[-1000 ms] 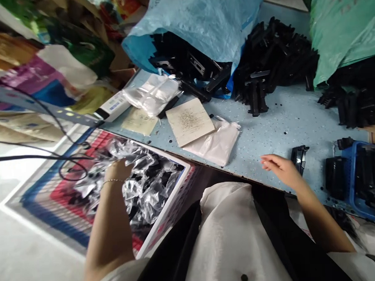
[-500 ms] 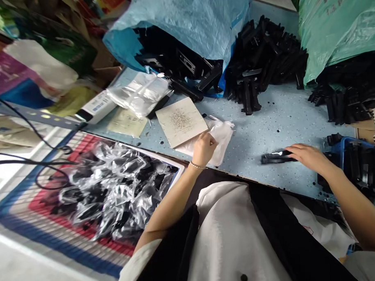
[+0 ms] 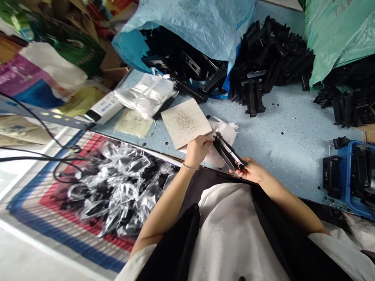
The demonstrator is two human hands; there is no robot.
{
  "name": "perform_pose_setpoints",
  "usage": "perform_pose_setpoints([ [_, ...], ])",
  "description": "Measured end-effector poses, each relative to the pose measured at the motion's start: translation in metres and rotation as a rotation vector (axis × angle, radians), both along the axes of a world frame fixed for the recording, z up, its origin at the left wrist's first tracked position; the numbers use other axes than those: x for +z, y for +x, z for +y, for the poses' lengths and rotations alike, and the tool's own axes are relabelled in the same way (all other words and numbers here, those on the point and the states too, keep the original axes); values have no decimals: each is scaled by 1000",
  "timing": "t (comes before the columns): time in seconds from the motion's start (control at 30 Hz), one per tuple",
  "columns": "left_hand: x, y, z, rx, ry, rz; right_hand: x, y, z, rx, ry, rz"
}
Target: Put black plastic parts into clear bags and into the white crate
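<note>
My right hand point(image 3: 250, 170) grips the lower end of a long black plastic part point(image 3: 227, 151), which has a pale shiny strip along it. The part slants up and left above the table's front edge. At its upper end, my left hand point(image 3: 197, 150) is closed in a pinch; what lies between its fingertips I cannot make out. A bracelet circles the left wrist. Beneath the part lie clear plastic bags point(image 3: 229, 130), partly covered by it. A square beige board point(image 3: 185, 123) with brown specks rests at the bags' left side.
A blue bag point(image 3: 183, 13) and a green bag point(image 3: 345, 28) hold black parts, with a black pile point(image 3: 271, 59) between them. At right stands a blue basket point(image 3: 345, 178) of parts. Bagged parts fill a crate point(image 3: 95, 250) at left, with cables point(image 3: 37, 159) across its corner.
My right hand has brought the black part leftward from the right side of the table to my left hand. My left hand has stayed nearly in place; the view has shifted slightly.
</note>
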State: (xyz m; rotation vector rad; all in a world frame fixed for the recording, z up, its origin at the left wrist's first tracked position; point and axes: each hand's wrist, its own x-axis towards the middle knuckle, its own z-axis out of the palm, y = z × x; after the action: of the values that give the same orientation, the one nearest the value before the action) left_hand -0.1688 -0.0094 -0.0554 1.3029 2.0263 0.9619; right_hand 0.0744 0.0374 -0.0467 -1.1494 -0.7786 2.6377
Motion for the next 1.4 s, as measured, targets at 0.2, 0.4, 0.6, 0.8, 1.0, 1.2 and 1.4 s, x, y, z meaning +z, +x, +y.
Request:
perform_pose_setpoints([
  [0.2,4,-9,-6,-99,32,172,-8,2,-7,-8,-117,41],
  [0.4,26,21,-26,-296,362,288,-23,-9,-9,-42,-185,37],
  [0.6,29,64,-61,-381,513,161,-21,0,-11,-225,-164,119],
  [0.8,1,62,-59,-141,426,427,-8,2,-27,-210,-44,135],
  [1.0,10,85,-60,-502,563,281,0,-10,-22,-221,555,-171],
  [1.2,53,77,-83,-539,471,192,23,1,-32,144,993,-338],
  [1.4,92,-18,-159,-143,9,-140,37,9,-27,314,767,-113],
])
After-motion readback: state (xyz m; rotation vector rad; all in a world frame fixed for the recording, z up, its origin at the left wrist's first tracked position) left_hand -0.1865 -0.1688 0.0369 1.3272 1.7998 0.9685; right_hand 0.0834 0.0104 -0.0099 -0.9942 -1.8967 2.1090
